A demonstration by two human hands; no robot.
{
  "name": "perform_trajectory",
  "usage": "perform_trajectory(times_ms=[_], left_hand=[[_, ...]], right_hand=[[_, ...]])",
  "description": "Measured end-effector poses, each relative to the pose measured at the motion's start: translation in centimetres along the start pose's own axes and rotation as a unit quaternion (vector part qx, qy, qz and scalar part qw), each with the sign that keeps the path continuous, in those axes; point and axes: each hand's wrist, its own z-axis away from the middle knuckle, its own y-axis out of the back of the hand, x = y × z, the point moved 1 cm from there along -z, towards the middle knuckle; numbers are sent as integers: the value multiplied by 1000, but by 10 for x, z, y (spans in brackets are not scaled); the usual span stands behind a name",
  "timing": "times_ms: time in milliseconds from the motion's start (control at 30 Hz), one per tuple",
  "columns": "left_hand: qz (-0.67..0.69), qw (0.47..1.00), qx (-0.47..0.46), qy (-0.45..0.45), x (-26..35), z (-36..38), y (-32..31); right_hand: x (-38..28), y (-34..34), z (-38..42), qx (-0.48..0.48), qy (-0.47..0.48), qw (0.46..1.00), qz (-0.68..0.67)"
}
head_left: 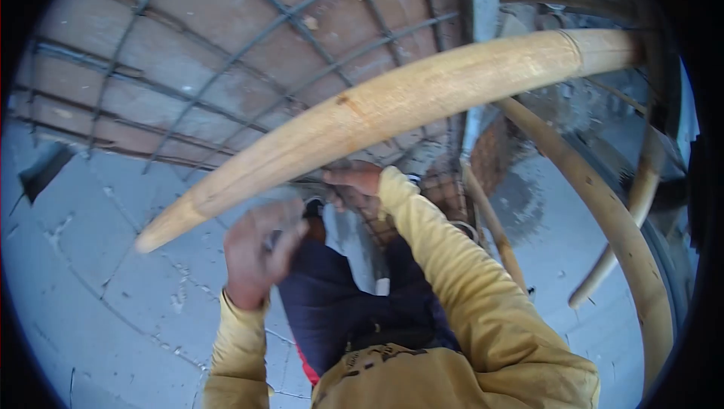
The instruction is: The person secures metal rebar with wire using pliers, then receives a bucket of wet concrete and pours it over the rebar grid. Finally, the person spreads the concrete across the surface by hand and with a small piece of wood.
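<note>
My left hand is raised below the lower end of a bamboo pole, apart from it. Its fingers are blurred, with the thumb held away from them and nothing visible between. My right hand is just under the middle of the pole in the picture, close to the lower edge of a steel rebar grid. Its fingers are curled, and I cannot make out what is in them. Part of that hand is hidden behind the pole. Both arms wear yellow sleeves.
Behind the rebar stands a brownish panel, with a metal upright along its right edge. More bamboo poles lean on the right. A grey floor with pale mortar marks spreads below. My legs are close beneath the hands.
</note>
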Motion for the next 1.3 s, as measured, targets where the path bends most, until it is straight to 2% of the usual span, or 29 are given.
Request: perform_trajectory(times_ms=[67, 167, 233, 267, 300, 367, 400, 433, 467, 500, 533, 567, 600, 667, 767, 867, 900, 933, 967, 1000, 1033, 1067, 1100, 1167, 1233, 1300], left_hand=[[112, 993, 36, -30, 27, 5, 33], [-45, 993, 100, -33, 39, -16, 72], [-39, 984, 160, 65, 11, -36, 72], [-29, 983, 160, 88, 5, -54, 72], [-19, 981, 159, 113, -3, -75, 71], [-132, 980, 138, 55, -33, -115, 66], [-206, 972, 114, 26, -58, -130, 63], [-278, 956, 89, -5, -80, -143, 60], [-284, 957, 47, 40, -91, -152, 56], [-287, 954, 3, 85, -97, -159, 50], [-288, 948, -42, 130, -102, -164, 44], [-305, 942, -48, 129, -106, -168, 37], [-320, 937, -55, 127, -111, -172, 30], [-307, 941, -63, 132, -120, -177, 22], [-254, 954, -68, 143, -129, -180, 21], [-249, 958, -66, 127, -131, -182, 23], [-243, 960, -71, 118, -137, -183, 25], [-235, 963, -75, 109, -144, -183, 26], [-233, 963, -78, 108, -146, -184, 26], [-230, 964, -80, 106, -144, -185, 28], [-226, 965, -84, 103, -143, -186, 30], [-209, 966, -100, 112, -143, -186, 33], [-191, 967, -116, 120, -144, -187, 36], [-157, 972, -133, 111, -150, -192, 40], [-124, 979, -135, 88, -157, -191, 39], [-112, 986, -108, 68, -162, -188, 38]], right_hand=[[-9, -1, 3, 134, 17, 977, 166], [-18, -26, 25, 215, 160, 948, 170], [-18, -21, 20, 160, 129, 960, 190], [-15, -14, 16, 135, 114, 964, 200], [-9, -5, 10, 92, 79, 986, 115], [-3, 10, 5, -37, 21, 997, -61], [2, 17, 1, -103, -11, 984, -147], [10, 31, -8, -110, -5, 987, -118], [7, 29, -9, -9, 55, 998, 33], [0, 21, -1, 94, 114, 973, 179], [-6, 14, 10, 180, 164, 919, 310], [-13, 5, 22, 279, 187, 837, 431], [-11, 3, 22, 338, 192, 773, 502], [-9, 2, 23, 442, 191, 612, 628], [-9, -1, 20, 426, 136, 653, 611], [-19, 0, 17, 308, 139, 770, 540], [-13, 5, 9, 204, 91, 882, 416], [2, 17, -5, 93, 38, 957, 274], [19, 32, -20, -17, -16, 993, 119], [36, 49, -34, -122, -68, 989, -43], [51, 62, -43, -220, -114, 947, -205], [61, 66, -44, -261, -124, 915, -280], [67, 62, -43, -259, -113, 907, -311], [69, 61, -39, -139, -22, 957, -253], [59, 57, -37, 23, 76, 992, -100], [52, 50, -33, 185, 167, 964, 94]])
